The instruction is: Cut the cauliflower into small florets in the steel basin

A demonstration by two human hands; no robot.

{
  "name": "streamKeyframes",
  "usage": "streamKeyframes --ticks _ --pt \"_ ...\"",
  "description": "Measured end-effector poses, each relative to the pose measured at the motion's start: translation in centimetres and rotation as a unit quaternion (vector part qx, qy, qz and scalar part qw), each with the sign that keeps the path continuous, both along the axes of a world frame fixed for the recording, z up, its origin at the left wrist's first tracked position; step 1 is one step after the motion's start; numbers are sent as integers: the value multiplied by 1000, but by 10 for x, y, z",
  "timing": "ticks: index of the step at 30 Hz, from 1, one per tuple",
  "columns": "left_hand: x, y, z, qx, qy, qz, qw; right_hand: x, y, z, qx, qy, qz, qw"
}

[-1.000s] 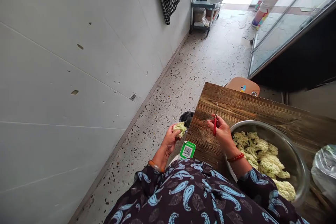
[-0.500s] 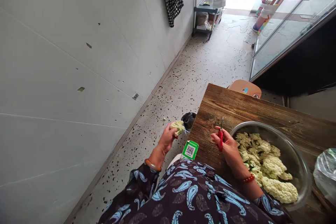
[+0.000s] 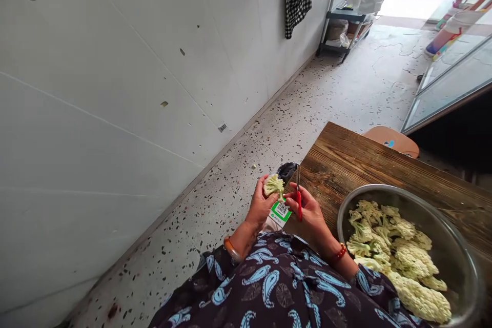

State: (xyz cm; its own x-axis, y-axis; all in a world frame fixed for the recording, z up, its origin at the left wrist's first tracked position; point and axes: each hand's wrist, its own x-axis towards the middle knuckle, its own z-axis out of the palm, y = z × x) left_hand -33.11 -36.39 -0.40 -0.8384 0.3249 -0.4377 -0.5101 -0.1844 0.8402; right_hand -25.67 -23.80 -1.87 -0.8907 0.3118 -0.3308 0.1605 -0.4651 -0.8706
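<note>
My left hand (image 3: pixel 262 204) is closed around a pale cauliflower floret (image 3: pixel 274 185), with its stalk turned toward my other hand. Close beside it, my right hand (image 3: pixel 306 208) grips red-handled scissors (image 3: pixel 299 199), their blades pointing up and away from me. The fingertips of my right hand are at the floret's stalk; whether they touch it I cannot tell. To the right, a steel bowl (image 3: pixel 346 200) on the wooden table (image 3: pixel 326 156) holds several cauliflower pieces (image 3: pixel 417 261).
A green card with a QR code (image 3: pixel 282 210) sits at the table's near corner, partly behind my hands. Below that edge is a black-lined bin (image 3: pixel 288 169). A stool (image 3: pixel 392 139) stands beyond the table, and a shelf cart (image 3: pixel 346 18) against the wall.
My hands have come together, the left bringing the floret toward the scissors in the right. The view has swung left, so the table and bowl sit differently in the picture.
</note>
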Motion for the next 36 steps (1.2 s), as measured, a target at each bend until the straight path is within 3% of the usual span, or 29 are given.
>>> streamKeyframes --ticks 5,9,15,20,23,26,30,33,36 --pt "3 -15 12 -27 65 -15 997 -15 -13 7 38 19 16 999" --pt "-26 -34 21 -24 107 -28 994 -47 -28 18 89 37 -2 995" --pt "-112 -96 21 28 86 -57 994 -133 -85 17 111 49 12 993" --pt "-203 -164 21 46 33 -35 998 -222 -155 6 150 50 30 987" --pt "-256 -197 19 42 1 -16 999 -261 -181 -1 176 48 49 982" --pt "-298 -220 9 45 -38 1 998 -279 -188 -16 224 8 67 972" --pt "-324 -234 -16 60 -136 -69 986 -284 -187 -46 316 -69 107 940" --pt "-327 -229 -33 33 -201 -122 971 -293 -184 -64 361 -74 149 918" --pt "-330 -213 -47 -24 -203 -154 967 -311 -172 -76 417 -55 187 888"
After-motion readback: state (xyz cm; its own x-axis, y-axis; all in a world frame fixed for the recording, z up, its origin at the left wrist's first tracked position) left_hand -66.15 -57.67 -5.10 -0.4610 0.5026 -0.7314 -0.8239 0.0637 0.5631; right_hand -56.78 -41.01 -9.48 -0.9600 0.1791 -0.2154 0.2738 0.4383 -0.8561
